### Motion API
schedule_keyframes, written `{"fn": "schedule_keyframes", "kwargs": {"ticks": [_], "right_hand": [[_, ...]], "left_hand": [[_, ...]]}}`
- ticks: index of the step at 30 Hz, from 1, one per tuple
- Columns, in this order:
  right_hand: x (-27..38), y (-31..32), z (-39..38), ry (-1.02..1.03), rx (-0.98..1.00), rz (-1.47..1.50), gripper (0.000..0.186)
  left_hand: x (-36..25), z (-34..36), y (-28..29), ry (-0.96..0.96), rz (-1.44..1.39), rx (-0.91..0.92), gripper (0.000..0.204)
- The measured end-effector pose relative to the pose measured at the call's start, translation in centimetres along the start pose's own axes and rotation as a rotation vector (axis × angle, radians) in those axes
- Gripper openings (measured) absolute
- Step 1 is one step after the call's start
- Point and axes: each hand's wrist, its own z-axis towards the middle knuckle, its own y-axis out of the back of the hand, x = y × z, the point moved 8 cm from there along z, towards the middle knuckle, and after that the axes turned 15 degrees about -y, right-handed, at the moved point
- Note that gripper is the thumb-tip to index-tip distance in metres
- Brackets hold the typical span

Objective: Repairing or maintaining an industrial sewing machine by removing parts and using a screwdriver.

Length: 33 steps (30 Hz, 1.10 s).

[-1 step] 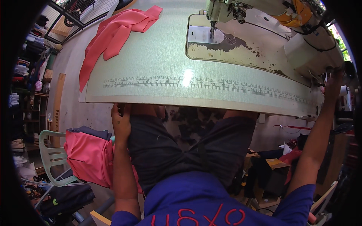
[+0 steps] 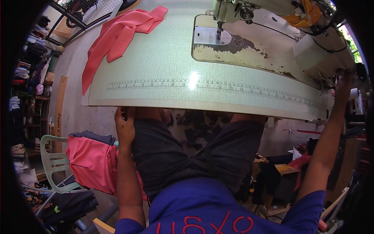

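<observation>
Some pink cloth point(image 2: 124, 34) lies past the left fingers point(image 2: 119, 114), a sewing machine point(image 2: 321, 54) beside the right fingers point(image 2: 343, 77); I can't tell their grip.

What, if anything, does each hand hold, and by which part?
Cannot be told. Left hand: at the near edge of the table, fingertips hidden. Right hand: at the right end of the machine, grip unclear.

My T-shirt point(image 2: 194, 197): deep blue, slightly violet; short slvs point(image 2: 313, 206), same col. Lg. red lettering point(image 2: 241, 224) across chest, rounded strokes. My shorts point(image 2: 156, 150): v. dark, approx. blk, creased at lap, w/ fine pale thread-like line point(image 2: 165, 140), L thigh. Sm. dark mark point(image 2: 122, 126), back of L hand point(image 2: 126, 130).
</observation>
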Motion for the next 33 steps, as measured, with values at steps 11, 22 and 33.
{"fn": "schedule_keyframes", "kwargs": {"ticks": [11, 22, 33], "right_hand": [[-0.1, -1.7, -1.7, -0.396, 0.022, 0.475, 0.054], [1.2, -2.6, -2.5, -0.474, -0.018, 0.613, 0.056], [1.1, -2.7, -2.7, -0.551, -0.023, 0.706, 0.062]], "left_hand": [[0.4, -0.4, 0.3, 0.05, -0.081, -0.042, 0.042], [-0.5, -0.4, 0.6, 0.039, -0.099, -0.043, 0.043], [0.4, -0.8, 1.2, 0.066, 0.012, -0.055, 0.052]]}}
